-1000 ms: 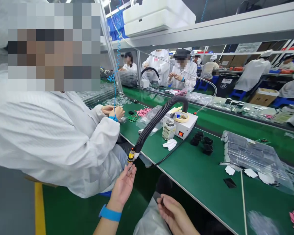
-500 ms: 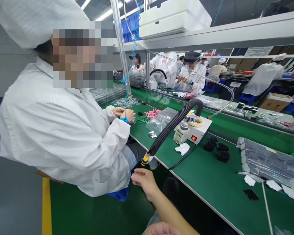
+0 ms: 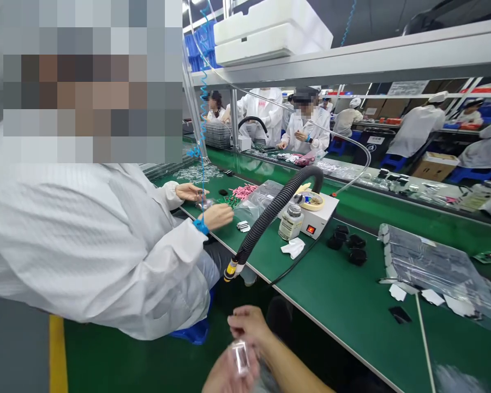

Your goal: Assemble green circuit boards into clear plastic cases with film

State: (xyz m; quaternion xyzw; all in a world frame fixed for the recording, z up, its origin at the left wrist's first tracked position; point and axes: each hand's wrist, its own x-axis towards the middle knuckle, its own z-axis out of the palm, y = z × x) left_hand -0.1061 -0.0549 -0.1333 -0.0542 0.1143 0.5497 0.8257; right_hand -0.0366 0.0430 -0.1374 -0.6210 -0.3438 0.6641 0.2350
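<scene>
Left grip holds a small clear piece, probably light, stiff, slippery: edges look safest! Right grip sits half-curled, contents unclear.

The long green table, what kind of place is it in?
Probably a factory where small parts are put together. Several people in white coats are at work, thin pink strips lie heaped on the long green table, and a black ribbed hose arches over it.
</scene>
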